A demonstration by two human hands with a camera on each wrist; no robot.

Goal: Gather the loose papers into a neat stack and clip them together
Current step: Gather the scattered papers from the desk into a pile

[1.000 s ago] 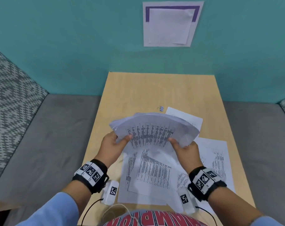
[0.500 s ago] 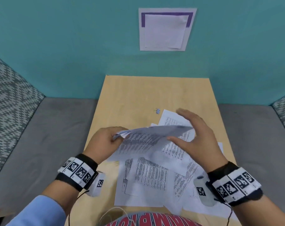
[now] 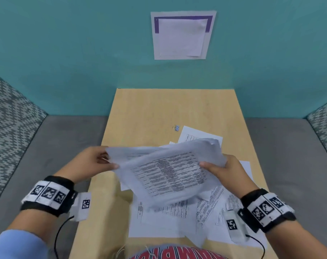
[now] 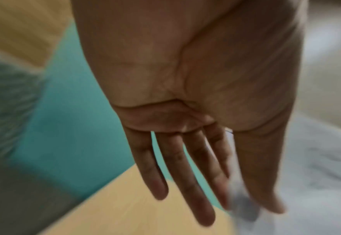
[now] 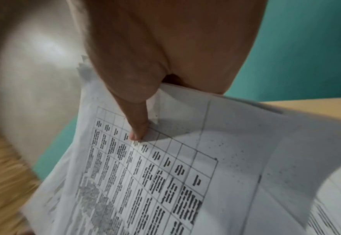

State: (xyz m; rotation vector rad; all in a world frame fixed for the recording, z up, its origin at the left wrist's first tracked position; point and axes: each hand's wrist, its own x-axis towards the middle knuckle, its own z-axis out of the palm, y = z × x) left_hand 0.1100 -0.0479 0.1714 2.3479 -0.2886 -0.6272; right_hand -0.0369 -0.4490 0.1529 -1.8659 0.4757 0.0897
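A bundle of printed papers [image 3: 166, 171] hangs in the air above the wooden table [image 3: 149, 113], its table-filled face tilted toward me. My left hand [image 3: 110, 163] pinches its left edge, thumb on top; in the left wrist view the left hand [image 4: 246, 203] shows nearly straight fingers with a blurred paper corner between thumb and index. My right hand [image 3: 209, 165] grips the right edge, and the right wrist view has its thumb [image 5: 137, 132] pressed onto the top sheet [image 5: 185, 167]. Loose sheets [image 3: 164, 223] lie under the bundle. A small binder clip [image 3: 176, 127] lies beyond them.
More printed sheets [image 3: 200, 136] lie at the far right of the pile, and others [image 3: 220, 212] near the table's right front edge. A teal wall [image 3: 65, 53] stands behind the table, with a grey bench [image 3: 46, 156] on each side.
Half a second ago my right hand hovered open above the bundle; now it grips the right edge. The bundle has swung up from nearly flat, so its printed face shows.
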